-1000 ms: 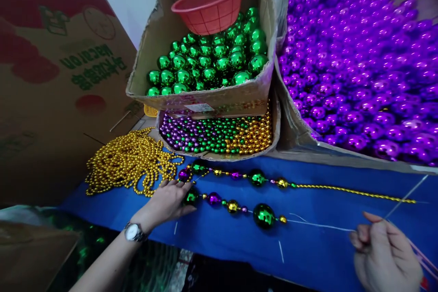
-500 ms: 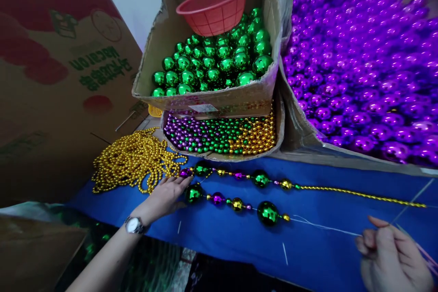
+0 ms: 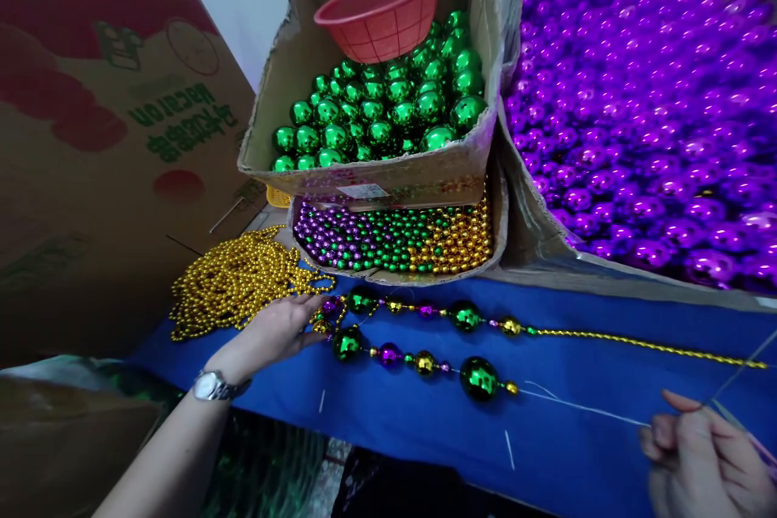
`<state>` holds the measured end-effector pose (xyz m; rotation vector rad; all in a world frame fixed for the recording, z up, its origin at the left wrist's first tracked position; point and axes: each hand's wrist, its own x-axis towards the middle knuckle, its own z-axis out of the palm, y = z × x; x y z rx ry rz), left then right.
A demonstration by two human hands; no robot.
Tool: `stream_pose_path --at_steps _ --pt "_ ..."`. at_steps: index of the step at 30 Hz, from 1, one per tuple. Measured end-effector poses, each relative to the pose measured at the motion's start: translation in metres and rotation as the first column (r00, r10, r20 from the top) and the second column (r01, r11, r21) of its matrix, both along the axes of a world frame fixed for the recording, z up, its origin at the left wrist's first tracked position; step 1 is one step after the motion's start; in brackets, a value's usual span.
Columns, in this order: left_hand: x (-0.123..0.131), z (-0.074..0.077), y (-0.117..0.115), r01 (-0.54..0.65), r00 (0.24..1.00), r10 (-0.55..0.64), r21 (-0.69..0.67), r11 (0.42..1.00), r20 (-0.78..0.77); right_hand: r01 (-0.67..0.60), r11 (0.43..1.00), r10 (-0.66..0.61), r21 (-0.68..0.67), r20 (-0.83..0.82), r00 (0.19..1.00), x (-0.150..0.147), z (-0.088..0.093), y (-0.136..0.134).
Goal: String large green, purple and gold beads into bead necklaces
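A bead strand lies in a bend on the blue table, with green [image 3: 479,378], purple [image 3: 389,354] and gold [image 3: 426,363] balls. My left hand [image 3: 285,328], wearing a watch [image 3: 210,385], is at the bend on the left. Its fingers are apart beside a purple bead and a gold bead [image 3: 321,326]; whether they touch is unclear. The upper row of the strand runs right into a twisted gold cord [image 3: 643,344]. From the lower row's last gold bead [image 3: 511,388], a thin white string [image 3: 588,405] stretches to my right hand [image 3: 698,453], whose fingers are pinched on it.
A heap of gold bead chains [image 3: 236,283] sits left. Behind are a carton of green balls [image 3: 380,132] with a red basket [image 3: 382,16], a lower box of small beads [image 3: 388,239], and a carton of purple balls [image 3: 637,113]. A large printed carton [image 3: 91,202] stands left.
My left hand has drawn back a little to the left, uncovering the gold bead at the bend. My right hand keeps its pinch on the string; the view has shifted slightly.
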<state>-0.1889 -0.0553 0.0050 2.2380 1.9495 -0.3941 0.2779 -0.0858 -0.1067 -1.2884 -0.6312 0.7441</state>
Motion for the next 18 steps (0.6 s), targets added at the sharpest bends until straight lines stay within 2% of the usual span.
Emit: stream_pose_path --at_steps 3,6,8,12,18 --pt "0.007 0.016 0.006 0.045 0.999 -0.042 0.117 0.992 -0.023 -0.013 1.0 0.013 0.004 -0.013 1.0 -0.002 -0.001 0.0" --pt "0.02 0.031 0.016 0.119 0.991 -0.129 0.26 0.958 0.025 -0.054 0.998 0.054 0.015 -0.039 0.998 -0.005 -0.001 -0.001" --pt "0.032 0.039 0.025 0.174 0.978 -0.199 0.303 0.937 0.056 -0.075 0.997 0.076 0.015 -0.054 0.996 -0.007 0.0 -0.002" --pt "0.054 0.051 0.045 0.252 0.957 -0.279 0.268 0.93 0.071 -0.117 0.992 0.116 -0.049 -0.023 0.993 -0.011 0.003 -0.012" --pt "0.069 0.055 0.079 0.296 0.936 -0.329 0.227 0.928 0.126 -0.176 0.971 0.208 -0.164 0.201 0.957 -0.016 0.003 -0.024"
